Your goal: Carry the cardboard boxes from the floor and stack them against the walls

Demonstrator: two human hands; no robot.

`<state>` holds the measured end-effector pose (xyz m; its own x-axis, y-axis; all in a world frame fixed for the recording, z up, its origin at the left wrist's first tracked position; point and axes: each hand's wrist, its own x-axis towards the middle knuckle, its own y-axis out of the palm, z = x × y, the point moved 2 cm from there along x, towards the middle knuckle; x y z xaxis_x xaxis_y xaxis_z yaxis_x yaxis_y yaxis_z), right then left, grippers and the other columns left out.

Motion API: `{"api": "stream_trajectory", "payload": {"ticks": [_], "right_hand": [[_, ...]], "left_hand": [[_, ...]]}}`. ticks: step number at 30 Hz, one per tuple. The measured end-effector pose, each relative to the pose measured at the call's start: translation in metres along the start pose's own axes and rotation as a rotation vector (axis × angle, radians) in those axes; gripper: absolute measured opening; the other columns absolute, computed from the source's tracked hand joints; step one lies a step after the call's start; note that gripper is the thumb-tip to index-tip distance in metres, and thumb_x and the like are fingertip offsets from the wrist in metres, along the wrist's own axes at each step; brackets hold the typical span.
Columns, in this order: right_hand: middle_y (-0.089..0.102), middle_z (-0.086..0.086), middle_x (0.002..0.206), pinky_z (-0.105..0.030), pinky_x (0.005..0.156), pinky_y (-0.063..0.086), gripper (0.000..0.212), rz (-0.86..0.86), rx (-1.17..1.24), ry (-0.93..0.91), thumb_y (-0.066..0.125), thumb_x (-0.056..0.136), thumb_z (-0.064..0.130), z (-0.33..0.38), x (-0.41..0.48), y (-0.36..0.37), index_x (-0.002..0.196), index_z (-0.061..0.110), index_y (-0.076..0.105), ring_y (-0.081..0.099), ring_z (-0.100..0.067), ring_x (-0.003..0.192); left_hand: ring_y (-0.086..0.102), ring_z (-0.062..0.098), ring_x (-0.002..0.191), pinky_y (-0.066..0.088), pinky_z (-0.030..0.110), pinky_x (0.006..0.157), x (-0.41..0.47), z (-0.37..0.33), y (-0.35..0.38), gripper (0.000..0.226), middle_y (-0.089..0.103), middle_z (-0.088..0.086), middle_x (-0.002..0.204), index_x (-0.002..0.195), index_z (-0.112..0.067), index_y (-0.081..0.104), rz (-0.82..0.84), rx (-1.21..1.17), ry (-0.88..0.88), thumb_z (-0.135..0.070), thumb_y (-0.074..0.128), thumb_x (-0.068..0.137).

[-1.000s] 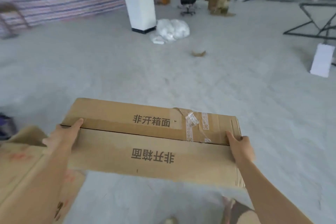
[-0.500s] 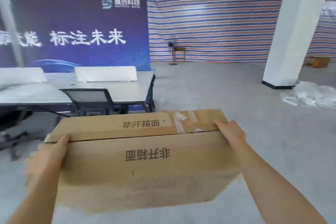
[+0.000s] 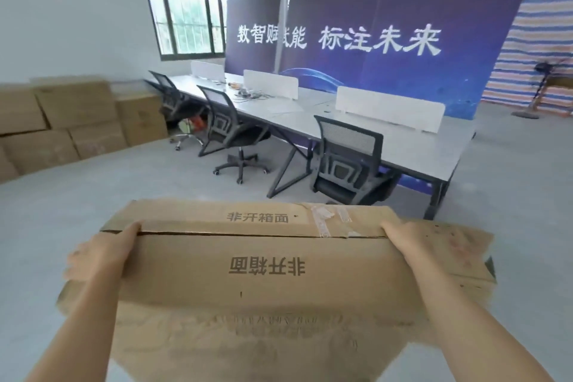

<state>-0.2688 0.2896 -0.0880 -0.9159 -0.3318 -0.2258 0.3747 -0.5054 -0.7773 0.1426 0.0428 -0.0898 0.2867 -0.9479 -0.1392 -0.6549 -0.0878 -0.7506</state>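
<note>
Stack of cardboard boxes (image 3: pixel 62 121) at far left, two tiers visible, set against the white wall and resting on the grey floor (image 3: pixel 93 201). Left hand (image 3: pixel 102 254) grips the left end of the carried box: thumb lies on top near the seam, fingers curl down over the end; outline blurred. Window (image 3: pixel 186 9) behind, barred, bright. Three black office chairs (image 3: pixel 347 152) stand along the near side of a long white desk (image 3: pixel 403 146), with low white dividers (image 3: pixel 389 107) along its middle. Cardboard box (image 3: pixel 263 282) held off the floor in front of the person, between both hands, long side across the view, top flaps closed with a seam running left to right, black printed characters on each flap, torn clear tape near the right end. Blue banner (image 3: pixel 387 25) with white characters stands behind the desk. Right hand (image 3: pixel 406 242) clasps the right end of the box, fingers over the top edge at the seam. Standing fan (image 3: pixel 541 87) at far right, before a striped tarp (image 3: pixel 555 25).
</note>
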Motion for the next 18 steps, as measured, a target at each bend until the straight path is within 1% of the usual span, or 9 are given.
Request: {"api": "stream_trajectory", "payload": {"ticks": [3, 6, 9, 11, 12, 15, 16, 18], "right_hand": [[0.053, -0.016, 0.129, -0.04, 0.097, 0.039, 0.061, 0.087, 0.018, -0.088, 0.04, 0.089, 0.051, 0.017, 0.02, 0.022, 0.13, 0.007, 0.048, 0.05, -0.036, 0.115], [0.051, -0.015, 0.132, -0.04, 0.095, 0.038, 0.065, 0.134, -0.011, -0.169, 0.036, 0.09, 0.055, 0.036, 0.045, 0.03, 0.133, 0.007, 0.044, 0.048, -0.035, 0.119], [0.049, -0.016, 0.135, -0.039, 0.095, 0.039, 0.068, 0.146, -0.076, -0.271, 0.035, 0.091, 0.057, 0.053, 0.071, 0.029, 0.135, 0.006, 0.043, 0.046, -0.036, 0.123], [0.05, -0.017, 0.133, -0.039, 0.095, 0.039, 0.067, 0.158, -0.11, -0.327, 0.034, 0.092, 0.057, 0.063, 0.084, 0.027, 0.133, 0.005, 0.045, 0.047, -0.036, 0.122], [0.05, -0.017, 0.133, -0.039, 0.095, 0.039, 0.067, 0.167, -0.118, -0.36, 0.035, 0.092, 0.056, 0.068, 0.089, 0.025, 0.133, 0.005, 0.045, 0.047, -0.036, 0.121], [0.051, -0.018, 0.133, -0.039, 0.095, 0.04, 0.067, 0.186, -0.149, -0.428, 0.035, 0.092, 0.056, 0.081, 0.102, 0.024, 0.132, 0.003, 0.046, 0.048, -0.037, 0.121], [0.052, -0.018, 0.132, -0.039, 0.094, 0.04, 0.066, 0.205, -0.16, -0.437, 0.036, 0.092, 0.055, 0.083, 0.103, 0.026, 0.131, 0.003, 0.047, 0.048, -0.037, 0.12], [0.053, -0.017, 0.129, -0.038, 0.092, 0.04, 0.063, 0.24, -0.183, -0.461, 0.037, 0.092, 0.053, 0.087, 0.102, 0.032, 0.129, 0.004, 0.048, 0.049, -0.036, 0.119]], "left_hand": [[0.033, 0.037, 0.131, 0.025, 0.049, 0.108, 0.001, 0.02, -0.004, 0.083, 0.042, 0.024, 0.139, 0.131, -0.006, 0.05, -0.05, -0.007, -0.114, -0.071, 0.043, 0.08], [0.036, 0.037, 0.128, 0.028, 0.049, 0.107, -0.009, 0.027, -0.008, 0.091, 0.046, 0.023, 0.135, 0.125, -0.007, 0.054, -0.103, -0.01, -0.199, -0.079, 0.038, 0.071], [0.036, 0.037, 0.128, 0.028, 0.048, 0.107, -0.029, 0.033, -0.008, 0.084, 0.046, 0.023, 0.135, 0.127, -0.007, 0.053, -0.148, -0.014, -0.267, -0.074, 0.039, 0.077], [0.038, 0.037, 0.127, 0.029, 0.051, 0.106, -0.049, 0.035, -0.007, 0.091, 0.048, 0.023, 0.133, 0.126, -0.008, 0.054, -0.199, -0.033, -0.314, -0.078, 0.036, 0.071], [0.037, 0.038, 0.128, 0.029, 0.051, 0.106, -0.057, 0.038, -0.007, 0.091, 0.048, 0.023, 0.133, 0.126, -0.008, 0.054, -0.215, -0.041, -0.339, -0.078, 0.036, 0.071], [0.029, 0.038, 0.133, 0.021, 0.05, 0.11, -0.079, 0.044, -0.006, 0.08, 0.04, 0.026, 0.14, 0.132, -0.005, 0.048, -0.256, -0.078, -0.396, -0.068, 0.042, 0.082], [0.027, 0.038, 0.134, 0.019, 0.05, 0.11, -0.086, 0.048, -0.007, 0.083, 0.039, 0.026, 0.141, 0.133, -0.005, 0.047, -0.259, -0.067, -0.429, -0.069, 0.043, 0.081], [0.029, 0.039, 0.133, 0.02, 0.051, 0.11, -0.098, 0.059, -0.01, 0.09, 0.04, 0.026, 0.14, 0.133, -0.005, 0.047, -0.274, -0.05, -0.464, -0.074, 0.042, 0.076]]}}
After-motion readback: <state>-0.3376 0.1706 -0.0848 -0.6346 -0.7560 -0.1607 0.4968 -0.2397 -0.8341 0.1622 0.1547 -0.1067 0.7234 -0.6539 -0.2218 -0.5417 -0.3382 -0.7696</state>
